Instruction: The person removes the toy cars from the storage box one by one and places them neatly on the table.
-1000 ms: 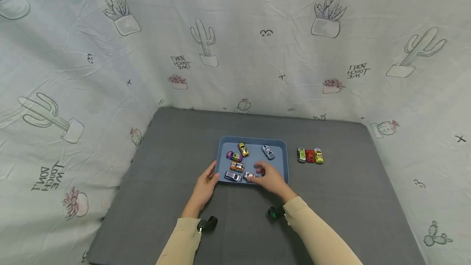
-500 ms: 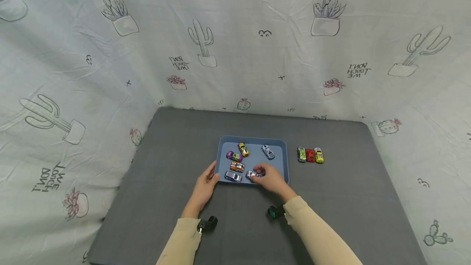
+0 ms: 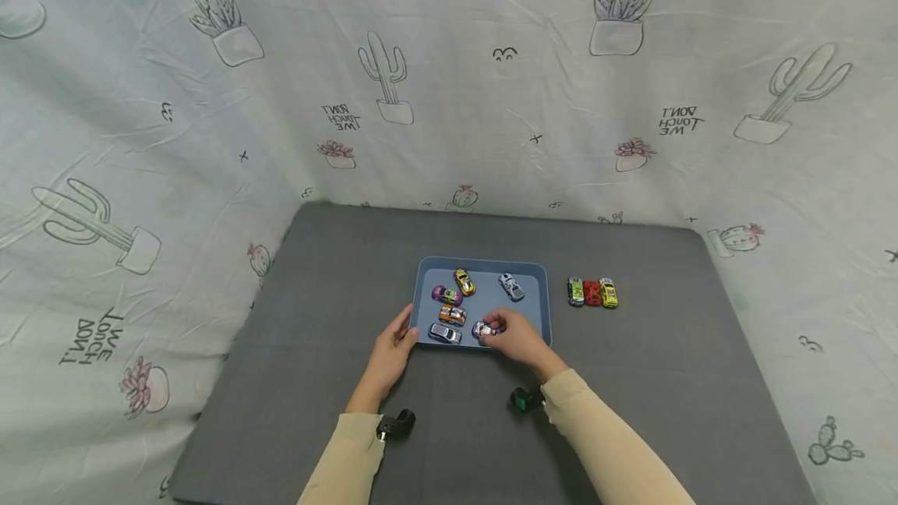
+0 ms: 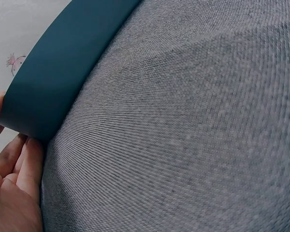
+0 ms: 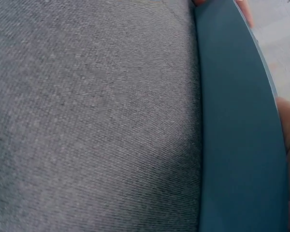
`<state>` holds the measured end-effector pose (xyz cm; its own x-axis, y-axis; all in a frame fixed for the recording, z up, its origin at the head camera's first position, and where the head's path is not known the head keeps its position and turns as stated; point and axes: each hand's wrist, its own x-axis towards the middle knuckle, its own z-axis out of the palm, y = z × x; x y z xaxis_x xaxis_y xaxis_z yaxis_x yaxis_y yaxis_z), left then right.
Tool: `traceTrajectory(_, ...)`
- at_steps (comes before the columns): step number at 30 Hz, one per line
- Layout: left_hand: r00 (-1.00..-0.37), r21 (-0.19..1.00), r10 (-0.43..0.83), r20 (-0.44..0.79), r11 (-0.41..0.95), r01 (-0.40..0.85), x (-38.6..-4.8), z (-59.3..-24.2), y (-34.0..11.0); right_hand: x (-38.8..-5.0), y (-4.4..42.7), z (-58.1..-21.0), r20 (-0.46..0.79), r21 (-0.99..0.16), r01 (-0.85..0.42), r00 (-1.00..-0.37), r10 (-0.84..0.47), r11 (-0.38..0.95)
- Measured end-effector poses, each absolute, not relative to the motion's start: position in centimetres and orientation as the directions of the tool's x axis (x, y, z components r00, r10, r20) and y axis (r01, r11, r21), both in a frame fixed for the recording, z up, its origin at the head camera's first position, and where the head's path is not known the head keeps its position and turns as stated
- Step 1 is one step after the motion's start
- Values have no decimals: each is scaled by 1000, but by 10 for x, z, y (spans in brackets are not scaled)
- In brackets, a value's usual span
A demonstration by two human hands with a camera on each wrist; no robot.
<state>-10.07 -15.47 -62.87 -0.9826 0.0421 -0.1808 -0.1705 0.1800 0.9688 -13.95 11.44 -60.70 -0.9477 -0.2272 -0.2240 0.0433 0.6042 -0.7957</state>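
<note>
A blue tray [image 3: 533,294] holds several toy cars. At its front left corner the left hand [image 3: 387,357] grips the rim, thumb over the edge; the left wrist view shows its fingers against the outer wall of the tray [image 4: 53,67]. Inside the tray, near the front edge, the right hand [image 3: 519,340] pinches a white patterned car [image 3: 481,330]. A silver car [image 3: 445,333] lies to that car's left, with an orange car [image 3: 452,315], a purple car [image 3: 447,294] and a yellow car [image 3: 464,281] behind. Another silver-blue car [image 3: 511,286] sits at the back right.
Right of the tray, a green car [image 3: 575,291], a red car [image 3: 592,292] and a bright yellow car [image 3: 608,293] stand side by side on the grey table [image 3: 659,380]. A cactus-printed cloth [image 3: 449,84] hangs behind and at both sides.
The white patterned car has moved slightly right, away from the silver car, with the right hand's fingers on it. The left hand stays at the tray corner.
</note>
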Motion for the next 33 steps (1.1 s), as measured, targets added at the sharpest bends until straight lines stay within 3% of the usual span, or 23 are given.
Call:
traceTrajectory(8, -981, 964, 40, -190, 196, -178, -101, -629, -152, -134, 121, -601, -157, -822, 44, -976, -152, 567)
traceTrajectory(17, -982, 967, 36, -184, 187, -174, -101, -626, -155, -136, 135, -577, 9, -796, -56, -997, -82, 603)
traceTrajectory(33, -984, 969, 31, -175, 180, -167, -101, -627, -154, -146, 208, -560, 68, -813, -9, -994, 80, 582)
